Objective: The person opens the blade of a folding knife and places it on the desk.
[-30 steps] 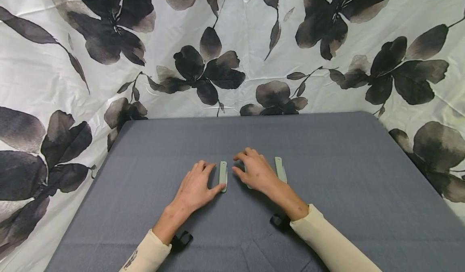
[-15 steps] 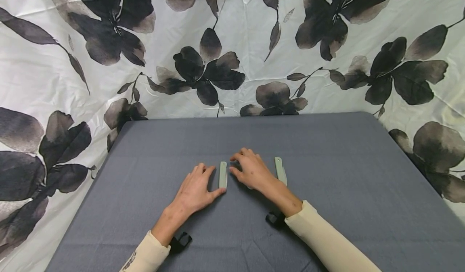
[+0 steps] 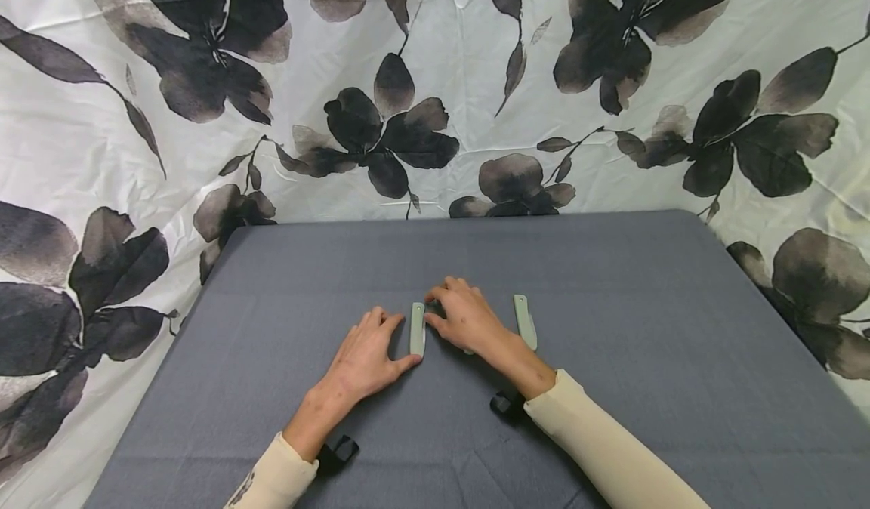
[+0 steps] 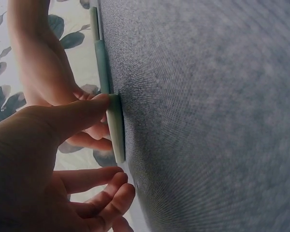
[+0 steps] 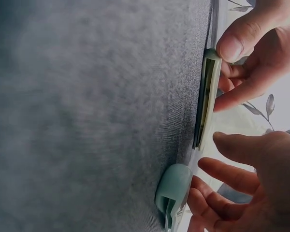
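A white cloth (image 3: 469, 124) with dark flowers fills the upper part of the head view and runs down both sides. The grey table (image 3: 625, 290) takes up the lower middle, its far edge crossing the frame near mid-height. The right sleeve (image 3: 605, 441), cream, slants in from the lower right, and the left sleeve (image 3: 275, 471), also cream, with a dark print, comes up at bottom left. The left hand (image 3: 367, 349) is left of centre, thumb spread wide from its relaxed fingers; the thumb tip touches the lower end of the left knife (image 3: 417, 331), and the hand grips nothing. The right hand (image 3: 465, 319) is right of centre, loosely bent, with a gap between thumb and forefinger and nothing in its grasp; its thumb tip is right beside the same knife, and whether the two touch I cannot tell. That knife, pale green with a silver strip along its right side, lies near the centre between the hands. The right knife (image 3: 523, 320), the same green, lies further right, slightly tilted, its lower end beside the right forearm. The middle knife (image 3: 469, 352) is mostly hidden under the right hand, only a bit showing. A black block (image 3: 343, 448) sits by the left wrist at lower left, another by the right wrist, below centre
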`<state>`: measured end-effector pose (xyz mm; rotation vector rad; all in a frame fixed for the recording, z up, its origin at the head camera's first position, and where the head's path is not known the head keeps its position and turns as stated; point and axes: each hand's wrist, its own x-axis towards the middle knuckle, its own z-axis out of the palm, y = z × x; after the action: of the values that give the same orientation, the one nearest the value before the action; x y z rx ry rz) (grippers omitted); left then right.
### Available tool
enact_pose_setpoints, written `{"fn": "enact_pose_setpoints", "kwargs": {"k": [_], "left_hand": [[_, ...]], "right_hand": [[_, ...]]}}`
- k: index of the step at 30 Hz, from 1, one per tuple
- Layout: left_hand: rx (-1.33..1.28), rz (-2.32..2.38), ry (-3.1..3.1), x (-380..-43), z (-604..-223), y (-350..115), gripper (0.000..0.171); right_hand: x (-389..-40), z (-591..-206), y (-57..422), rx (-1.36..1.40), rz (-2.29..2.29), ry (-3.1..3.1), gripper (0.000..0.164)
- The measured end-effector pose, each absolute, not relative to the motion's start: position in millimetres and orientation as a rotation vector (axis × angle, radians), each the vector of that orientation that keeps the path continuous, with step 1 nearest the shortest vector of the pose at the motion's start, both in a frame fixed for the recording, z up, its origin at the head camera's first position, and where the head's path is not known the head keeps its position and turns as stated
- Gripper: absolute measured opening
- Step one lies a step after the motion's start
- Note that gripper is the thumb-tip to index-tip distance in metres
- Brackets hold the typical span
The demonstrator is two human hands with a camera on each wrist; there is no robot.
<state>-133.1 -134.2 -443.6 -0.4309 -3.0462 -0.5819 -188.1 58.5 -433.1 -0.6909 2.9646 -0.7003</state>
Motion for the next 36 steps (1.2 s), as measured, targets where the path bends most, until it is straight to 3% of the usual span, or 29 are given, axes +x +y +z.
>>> {"fn": "enact_pose_setpoints", "kwargs": {"k": [19, 36], "left_hand": [[-0.508, -0.608, -3.037, -132.4, -446.1, -138.5, 0.069], [-0.626, -0.73, -2.996, -131.0, -449.4, -142.9, 0.065]], "right_hand": [[-190.7, -436.2, 49.1, -0.654, -0.591, 2.961, 0.029], [-188.5, -435.3, 52.5, -0.606, -0.842, 2.899, 0.028]]}}
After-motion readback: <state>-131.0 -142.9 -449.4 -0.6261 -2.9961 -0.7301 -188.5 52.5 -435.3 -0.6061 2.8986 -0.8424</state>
